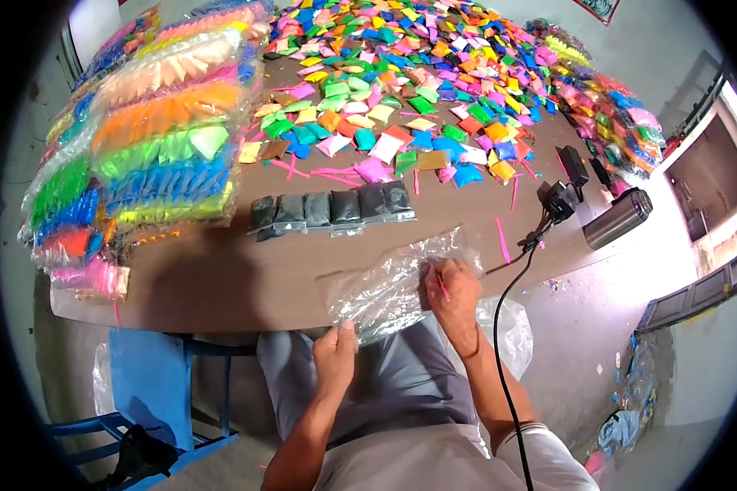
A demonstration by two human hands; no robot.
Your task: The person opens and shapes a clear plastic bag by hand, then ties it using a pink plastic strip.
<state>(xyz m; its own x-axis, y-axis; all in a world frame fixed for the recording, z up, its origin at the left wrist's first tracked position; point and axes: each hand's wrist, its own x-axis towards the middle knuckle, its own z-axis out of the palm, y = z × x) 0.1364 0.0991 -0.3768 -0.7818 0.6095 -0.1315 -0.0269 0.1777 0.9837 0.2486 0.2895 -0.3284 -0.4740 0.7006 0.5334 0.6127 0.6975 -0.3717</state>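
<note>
A clear plastic bag (389, 286) stretches between my two hands at the table's front edge. My left hand (336, 353) is closed on the bag's lower left corner. At the bag's right end, my right hand (454, 290) is closed, with a thin pink strip (443, 286) showing between its fingers; the bag's edge runs beneath that hand. Just beyond the bag lies a row of small black packets (332, 210), side by side on the brown table (188, 278).
Colorful small packets (385, 82) are heaped at the back. Bagged packets stand at the left (164, 123) and right (614, 114). A metal flask (618, 219), a black cable (501, 344) and loose pink strips (502, 239) are at the right. A blue chair (149, 376) stands front left.
</note>
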